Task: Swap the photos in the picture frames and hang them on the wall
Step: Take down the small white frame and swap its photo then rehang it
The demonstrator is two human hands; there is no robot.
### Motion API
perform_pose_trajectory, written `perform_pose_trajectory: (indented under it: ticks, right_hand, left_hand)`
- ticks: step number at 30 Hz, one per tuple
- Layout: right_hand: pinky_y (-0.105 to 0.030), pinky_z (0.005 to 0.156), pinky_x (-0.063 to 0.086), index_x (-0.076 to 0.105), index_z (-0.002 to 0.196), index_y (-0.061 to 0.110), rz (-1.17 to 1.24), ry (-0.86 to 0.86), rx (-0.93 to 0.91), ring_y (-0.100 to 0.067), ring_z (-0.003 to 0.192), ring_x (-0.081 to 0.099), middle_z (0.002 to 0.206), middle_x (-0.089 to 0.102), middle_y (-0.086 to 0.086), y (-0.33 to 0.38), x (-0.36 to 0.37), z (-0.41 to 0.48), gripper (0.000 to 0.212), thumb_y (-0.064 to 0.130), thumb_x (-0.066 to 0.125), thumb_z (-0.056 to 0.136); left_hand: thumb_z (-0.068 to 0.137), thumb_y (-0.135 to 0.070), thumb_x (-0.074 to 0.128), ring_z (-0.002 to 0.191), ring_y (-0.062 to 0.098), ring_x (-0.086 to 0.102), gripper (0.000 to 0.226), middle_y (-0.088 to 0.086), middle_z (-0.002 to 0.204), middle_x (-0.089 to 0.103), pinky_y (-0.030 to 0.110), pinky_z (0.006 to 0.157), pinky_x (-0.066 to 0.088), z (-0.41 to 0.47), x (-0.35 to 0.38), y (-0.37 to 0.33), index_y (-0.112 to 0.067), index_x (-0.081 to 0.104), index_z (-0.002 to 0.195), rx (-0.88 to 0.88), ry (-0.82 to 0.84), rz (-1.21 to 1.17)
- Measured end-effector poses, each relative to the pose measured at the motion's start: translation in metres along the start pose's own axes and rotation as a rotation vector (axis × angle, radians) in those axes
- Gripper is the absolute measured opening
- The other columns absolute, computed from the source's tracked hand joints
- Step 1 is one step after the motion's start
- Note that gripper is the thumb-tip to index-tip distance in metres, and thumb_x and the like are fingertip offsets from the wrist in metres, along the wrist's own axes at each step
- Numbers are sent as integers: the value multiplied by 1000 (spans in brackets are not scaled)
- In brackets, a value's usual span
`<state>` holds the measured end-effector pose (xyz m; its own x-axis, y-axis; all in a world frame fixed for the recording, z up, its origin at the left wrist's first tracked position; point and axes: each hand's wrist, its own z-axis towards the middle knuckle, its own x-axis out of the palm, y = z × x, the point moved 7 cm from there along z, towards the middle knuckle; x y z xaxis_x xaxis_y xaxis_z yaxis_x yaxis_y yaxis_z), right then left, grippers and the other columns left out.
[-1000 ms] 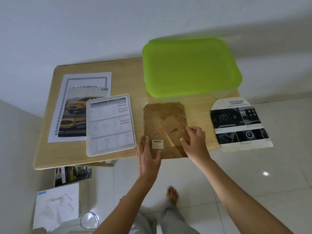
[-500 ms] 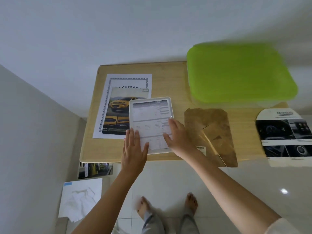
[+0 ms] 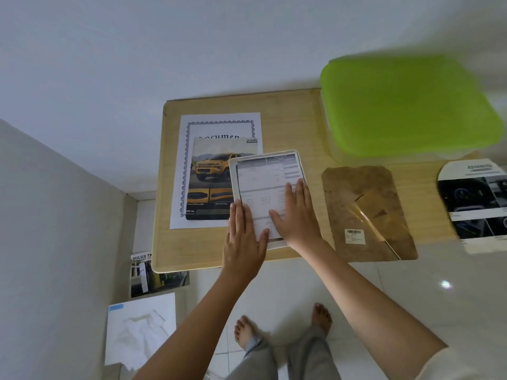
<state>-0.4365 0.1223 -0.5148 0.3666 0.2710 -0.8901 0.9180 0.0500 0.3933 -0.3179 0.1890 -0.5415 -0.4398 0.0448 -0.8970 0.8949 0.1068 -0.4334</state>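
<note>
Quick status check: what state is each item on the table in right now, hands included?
White picture frame: flat, under both hands.
Left hand: open, pressing frame's near corner.
Right hand: open, flat on frame.
Backing board: detached, lying beside frame.
Truck photo: loose, atop certificate.
Certificate: flat, partly covered.
Green container: lid on.
Dashboard photo: loose, overhanging table edge.

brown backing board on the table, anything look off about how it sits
Yes. The brown fibreboard backing board lies tilted, its near end overhanging the light wooden table's front edge. The black-and-white brochure at right overhangs too.
</note>
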Motion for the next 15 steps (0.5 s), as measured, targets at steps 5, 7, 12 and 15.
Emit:
perform_pose_trajectory:
  ticks: [5, 7, 12, 15]
  right_hand:
    - [-34, 115, -4, -2, 148, 8, 10, -2, 17, -29, 143, -15, 154, -14, -18, 1, 4, -5, 84, 51, 43, 91]
    - [-34, 116, 0, -1, 148, 10, 7, 11, -1, -26, 143, -13, 155, -12, -15, 4, 5, -6, 85, 53, 43, 90]
    - [-36, 116, 11, 8, 148, 12, 5, -13, -49, -23, 145, -3, 157, 0, -10, 8, 1, -8, 84, 55, 48, 87]
    - [-38, 116, 12, 8, 148, 13, 36, -21, -4, -24, 144, -4, 157, -3, -9, 4, -1, -6, 91, 57, 54, 83]
  left_hand:
    - [93, -45, 18, 142, 15, -13, 69, 4, 154, -12, 35, 111, 3, -6, -6, 0, -5, -1, 146, -5, -10, -46]
    - [92, -46, 15, 141, 13, -15, 70, 1, 153, -16, 33, 110, 3, -8, -6, 3, -8, -6, 146, -6, 12, -66]
    - [91, -47, 10, 141, 12, -17, 70, 0, 152, -20, 30, 110, 3, -7, -8, 11, -9, -10, 146, -14, 12, -92]
    - [92, -47, 12, 142, 12, -15, 67, -3, 152, -21, 29, 110, 12, -8, -8, 14, -14, -16, 143, 7, 12, -120]
